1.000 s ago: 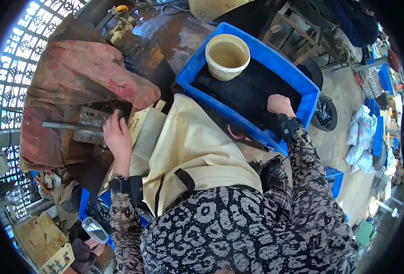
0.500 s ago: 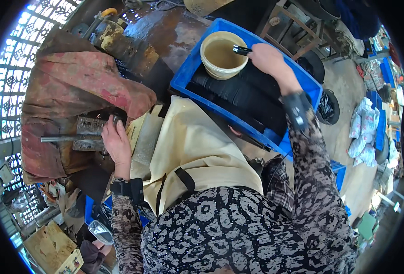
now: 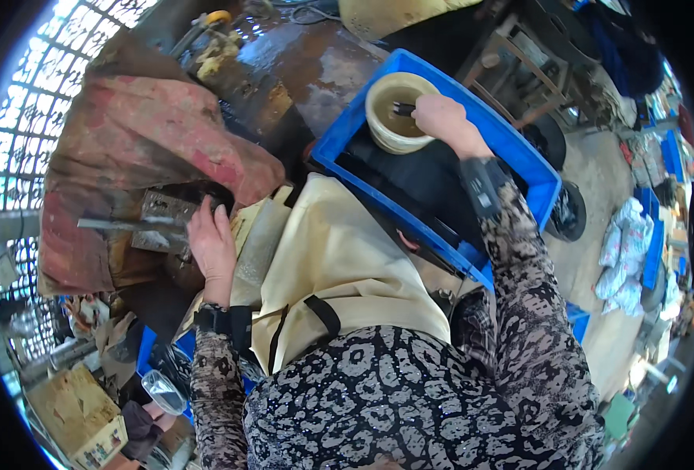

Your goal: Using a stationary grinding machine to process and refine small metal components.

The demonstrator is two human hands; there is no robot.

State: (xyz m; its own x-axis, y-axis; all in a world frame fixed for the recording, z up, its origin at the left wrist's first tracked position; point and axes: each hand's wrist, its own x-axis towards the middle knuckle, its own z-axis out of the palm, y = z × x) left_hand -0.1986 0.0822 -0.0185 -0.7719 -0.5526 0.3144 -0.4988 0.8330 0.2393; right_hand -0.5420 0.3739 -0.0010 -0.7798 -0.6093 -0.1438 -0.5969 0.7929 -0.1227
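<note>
A wet, dark work surface (image 3: 300,70) fills the upper middle of the frame. On it, right of centre, sits a blue plastic tray (image 3: 511,149), and inside the tray's upper left corner stands a cream bowl (image 3: 382,129) of murky liquid. At the left a stained reddish cloth (image 3: 143,141) lies draped over the surface, with a metal block (image 3: 159,223) just below it at middle left. A yellowish lump (image 3: 217,47) rests near the upper edge.

Far right, the blue crate (image 3: 519,149) looks like smooth, glossy plastic; the cream bowl (image 3: 386,129) in it seems matt plastic. On the left, a grey metal bracket (image 3: 159,219) sits under rough, stained red cloth (image 3: 143,133).
</note>
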